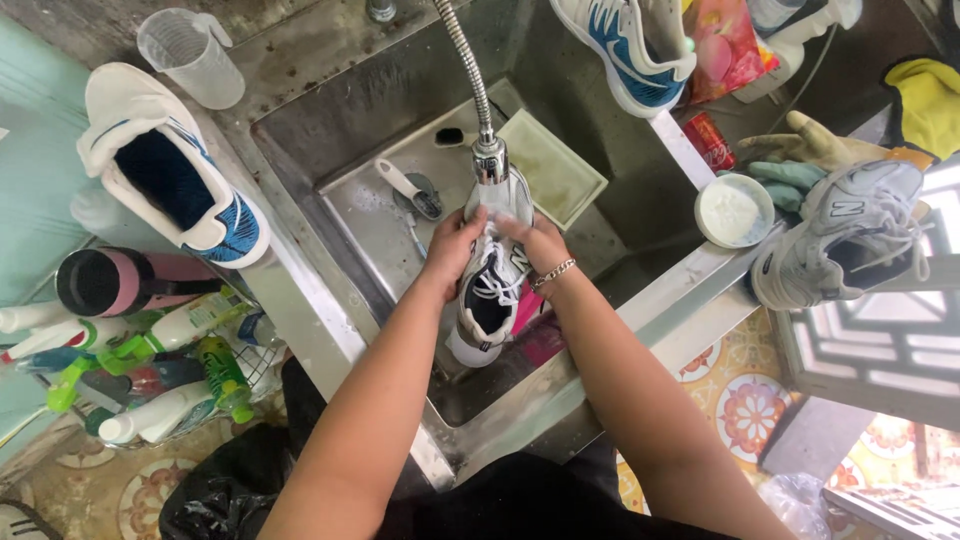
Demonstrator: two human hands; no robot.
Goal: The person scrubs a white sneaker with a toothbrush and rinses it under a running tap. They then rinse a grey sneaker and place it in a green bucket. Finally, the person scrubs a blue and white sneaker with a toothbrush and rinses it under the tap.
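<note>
Nearest to me, a black plastic bag lay on the patterned floor tiles by the person's legs. Both bare forearms reached out over the front rim of the steel sink. The left hand gripped the white sneaker along its left side, fingers curled over the upper near the laces. The right hand, with a chain bracelet on the wrist, clasped the other side in the same way. The sneaker hung between them above the basin, toe pointing away and heel towards the person, right under the head of the flexible metal tap.

Down in the basin, a brush lay to the left of the shoe, and a pale green square tray lay beyond it. On the left ledge a white and blue shoe rested above a wire rack of bottles. On the right ledge sat a grey sneaker, a small tub of white powder and rubber gloves. Furthest off stood a clear measuring jug and another blue and white shoe.
</note>
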